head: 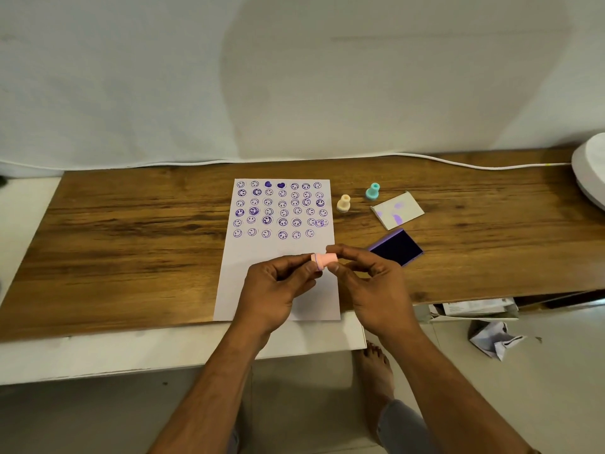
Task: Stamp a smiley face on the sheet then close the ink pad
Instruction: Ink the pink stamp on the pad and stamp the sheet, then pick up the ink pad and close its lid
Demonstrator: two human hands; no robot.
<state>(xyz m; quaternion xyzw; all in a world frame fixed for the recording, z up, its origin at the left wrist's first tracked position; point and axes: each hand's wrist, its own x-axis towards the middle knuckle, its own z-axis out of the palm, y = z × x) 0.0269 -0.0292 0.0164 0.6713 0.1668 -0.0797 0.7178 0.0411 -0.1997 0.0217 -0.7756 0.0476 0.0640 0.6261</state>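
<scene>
A white sheet (281, 257) lies on the wooden desk (131, 231), its upper half covered with rows of purple smiley prints. Above the sheet's blank lower part, both hands hold a small pink stamp (325, 259) lying sideways. My left hand (278, 286) pinches its stamping end, and my right hand (370, 283) pinches its handle end. The ink pad (397, 246) sits uncovered to the right of the sheet, its dark purple surface showing. Its white lid (397, 209), smudged with purple, lies apart behind it.
A cream stamp (343, 203) and a teal stamp (372, 191) stand upright right of the sheet. A white cable (458, 162) runs along the desk's back edge to a white object (591, 168) at far right. Crumpled paper (494, 339) and a bare foot (376, 365) are on the floor.
</scene>
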